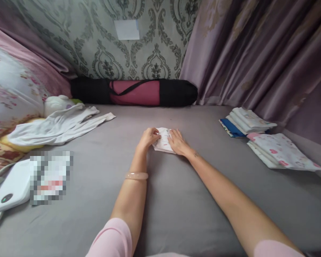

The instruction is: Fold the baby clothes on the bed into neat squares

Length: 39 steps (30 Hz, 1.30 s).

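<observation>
A small white cloth with a faint pink and dark print [164, 141] lies folded into a flat packet on the grey sheet, in the middle of the head view. At its left edge, my left hand [149, 137] has its fingers bent and its thumb against the fabric, closed on that edge. My right hand [178, 142] lies flat over the right side of the cloth with fingers stretched out, pressing on it. Part of the cloth is hidden under the hands.
Folded cloth stacks [253, 119] and a heart-printed folded cloth [286, 151] lie at right. A white long-sleeved garment [56, 125] is spread at left, near a white power bank [13, 185] and a blurred-out item [52, 178]. A black-and-maroon roll bag [135, 92] lies along the wall.
</observation>
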Motion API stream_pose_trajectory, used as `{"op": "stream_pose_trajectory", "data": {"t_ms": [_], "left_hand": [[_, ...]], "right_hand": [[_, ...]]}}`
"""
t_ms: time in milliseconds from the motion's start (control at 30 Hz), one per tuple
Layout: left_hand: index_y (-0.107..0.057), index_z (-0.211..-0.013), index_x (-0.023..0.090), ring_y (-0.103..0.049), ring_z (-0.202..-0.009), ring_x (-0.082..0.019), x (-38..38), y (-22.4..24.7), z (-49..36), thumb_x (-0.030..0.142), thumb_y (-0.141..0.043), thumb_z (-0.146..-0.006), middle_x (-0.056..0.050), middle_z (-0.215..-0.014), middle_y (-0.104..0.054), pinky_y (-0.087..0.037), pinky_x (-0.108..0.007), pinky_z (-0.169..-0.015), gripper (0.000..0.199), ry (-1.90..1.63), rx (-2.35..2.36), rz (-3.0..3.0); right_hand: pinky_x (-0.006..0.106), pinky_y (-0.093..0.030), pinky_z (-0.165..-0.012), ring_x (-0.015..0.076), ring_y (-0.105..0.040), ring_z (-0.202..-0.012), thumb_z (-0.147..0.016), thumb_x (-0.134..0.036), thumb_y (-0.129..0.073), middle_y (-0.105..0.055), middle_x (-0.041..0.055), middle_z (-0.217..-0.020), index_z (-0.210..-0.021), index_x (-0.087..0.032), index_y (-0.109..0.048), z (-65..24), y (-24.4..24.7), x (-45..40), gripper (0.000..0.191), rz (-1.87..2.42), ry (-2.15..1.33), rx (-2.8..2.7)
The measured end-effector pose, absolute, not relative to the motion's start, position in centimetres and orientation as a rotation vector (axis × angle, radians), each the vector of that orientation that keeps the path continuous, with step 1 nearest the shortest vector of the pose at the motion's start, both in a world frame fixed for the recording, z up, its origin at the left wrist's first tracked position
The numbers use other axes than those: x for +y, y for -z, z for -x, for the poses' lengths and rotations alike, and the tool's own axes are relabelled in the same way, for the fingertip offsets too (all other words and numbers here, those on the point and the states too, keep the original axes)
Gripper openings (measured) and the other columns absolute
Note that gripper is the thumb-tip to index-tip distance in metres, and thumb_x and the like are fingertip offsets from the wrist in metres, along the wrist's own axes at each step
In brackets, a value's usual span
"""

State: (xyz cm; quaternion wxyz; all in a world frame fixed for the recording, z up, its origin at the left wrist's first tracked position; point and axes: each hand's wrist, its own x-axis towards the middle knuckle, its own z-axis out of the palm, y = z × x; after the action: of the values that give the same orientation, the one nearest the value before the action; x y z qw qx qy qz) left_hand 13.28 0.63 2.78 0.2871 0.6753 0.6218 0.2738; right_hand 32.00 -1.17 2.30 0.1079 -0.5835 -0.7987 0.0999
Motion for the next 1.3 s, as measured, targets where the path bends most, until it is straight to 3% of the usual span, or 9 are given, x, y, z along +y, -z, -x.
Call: {"op": "stream_pose_trajectory", "data": {"t_ms": [133,300,533,667,900,1167,1300], "left_hand": [[-0.071,-0.101,0.012,-0.064,-0.083,-0.018,0.8,-2.9,-13.0,0.028,-0.057,-0.082,-0.009,-0.088,-0.071,-0.048,-0.025,-0.075,0.028,-0.804,1.713,-1.707],[-0.071,-0.095,0.014,-0.067,-0.083,-0.020,1.3,-2.4,-12.3,0.028,-0.053,-0.084,-0.011,-0.084,-0.072,-0.049,-0.025,-0.072,0.026,-0.893,1.852,-1.538],[-0.069,-0.082,0.015,-0.065,-0.058,-0.016,1.5,-2.0,-12.5,0.031,-0.052,-0.086,-0.006,-0.060,-0.067,-0.049,-0.023,-0.058,0.024,-0.673,1.844,-1.396],[-0.065,-0.065,0.015,-0.067,-0.061,-0.022,1.1,-3.0,-13.6,0.042,-0.065,-0.077,-0.008,-0.051,-0.063,-0.049,-0.026,-0.059,0.029,-0.546,1.905,-1.445],[-0.060,-0.064,0.020,-0.068,-0.089,-0.031,0.7,-3.5,-15.1,0.043,-0.080,-0.057,-0.016,-0.078,-0.072,-0.047,-0.030,-0.067,0.031,-0.453,2.055,-1.514],[-0.065,-0.075,0.017,-0.068,-0.079,-0.024,0.5,-2.9,-15.0,0.048,-0.073,-0.064,-0.007,-0.065,-0.069,-0.043,-0.025,-0.057,0.034,-0.399,1.988,-1.499],[-0.067,-0.082,0.016,-0.069,-0.084,-0.026,0.4,-2.9,-15.7,0.040,-0.072,-0.065,-0.007,-0.066,-0.069,-0.042,-0.023,-0.058,0.029,-0.413,2.016,-1.519]], "right_hand": [[0.044,-0.012,-0.117,0.0279,-0.016,-0.145,-0.098,-0.041,-0.021,-0.025,0.0172,-0.155,-0.148,-0.002,-0.029,-32.1,-2.3,-0.3,0.064,1.732,-0.384,-2.488],[0.046,-0.004,-0.117,0.0248,-0.010,-0.146,-0.098,-0.038,-0.022,-0.020,0.0143,-0.157,-0.149,-0.005,-0.028,-29.8,-3.1,-0.5,0.061,1.642,-0.142,-2.396],[0.042,-0.009,-0.118,0.0247,-0.019,-0.144,-0.097,-0.039,-0.029,-0.028,0.0139,-0.155,-0.148,-0.005,-0.031,-27.9,-1.3,-0.9,0.061,1.546,-0.355,-2.520],[0.035,-0.024,-0.114,0.0171,-0.033,-0.139,-0.098,-0.036,-0.024,-0.039,0.0093,-0.150,-0.145,-0.013,-0.039,-30.3,-2.7,0.5,0.054,1.464,-0.682,-2.189],[0.039,-0.044,-0.098,0.0200,-0.056,-0.120,-0.097,-0.031,-0.026,-0.060,0.0145,-0.129,-0.127,-0.015,-0.056,-36.1,-1.9,1.8,0.045,1.446,-0.910,-1.251],[0.034,-0.053,-0.085,0.0205,-0.062,-0.112,-0.100,-0.047,-0.011,-0.061,0.0182,-0.127,-0.125,-0.013,-0.057,-37.5,0.3,2.1,0.062,1.428,-0.986,-1.127],[0.034,-0.053,-0.085,0.0206,-0.063,-0.110,-0.100,-0.042,-0.016,-0.062,0.0193,-0.125,-0.121,-0.011,-0.058,-37.6,0.1,2.4,0.056,1.386,-1.063,-1.026]]}}
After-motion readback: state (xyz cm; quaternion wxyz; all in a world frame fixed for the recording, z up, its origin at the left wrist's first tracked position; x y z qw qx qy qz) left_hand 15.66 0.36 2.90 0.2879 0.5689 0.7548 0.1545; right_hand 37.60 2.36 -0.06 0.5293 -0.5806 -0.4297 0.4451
